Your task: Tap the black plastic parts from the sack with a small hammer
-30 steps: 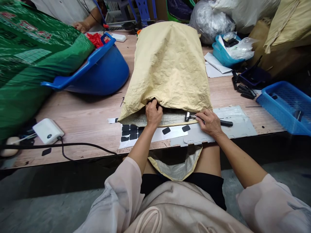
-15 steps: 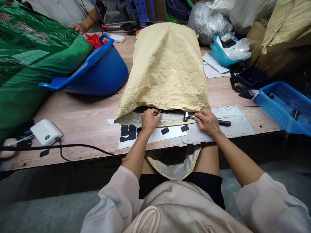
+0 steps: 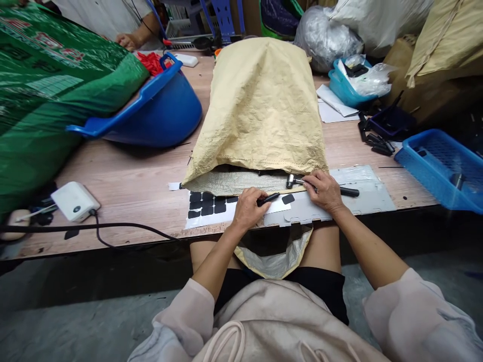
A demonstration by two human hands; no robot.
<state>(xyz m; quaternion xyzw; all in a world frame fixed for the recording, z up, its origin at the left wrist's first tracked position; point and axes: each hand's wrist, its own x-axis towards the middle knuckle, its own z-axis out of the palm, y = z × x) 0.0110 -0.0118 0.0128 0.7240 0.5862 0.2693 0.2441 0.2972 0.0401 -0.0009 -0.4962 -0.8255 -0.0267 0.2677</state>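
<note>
A big tan woven sack [image 3: 262, 105] lies across the wooden table [image 3: 132, 176], its mouth toward me. My left hand [image 3: 249, 208] is closed on a slim black part [image 3: 268, 199], held just above a white sheet with several black pads [image 3: 207, 205]. My right hand [image 3: 324, 190] is closed on the handle of a small hammer [image 3: 292, 181] with a metal head, which rests on a grey plastic sheet [image 3: 362, 193] at the sack's mouth. A smaller open bag [image 3: 277, 259] hangs between my knees under the table edge.
A blue tub [image 3: 158, 108] and a green sack [image 3: 49, 95] fill the left. A white adapter with a black cable [image 3: 75, 201] lies at front left. Blue baskets [image 3: 441, 166] and black parts [image 3: 379, 143] sit at the right. Another person's hand [image 3: 126, 40] rests at the far left.
My left hand drew back from the sack's mouth toward the table edge, bringing a black part out with it. My right hand stayed on the hammer.
</note>
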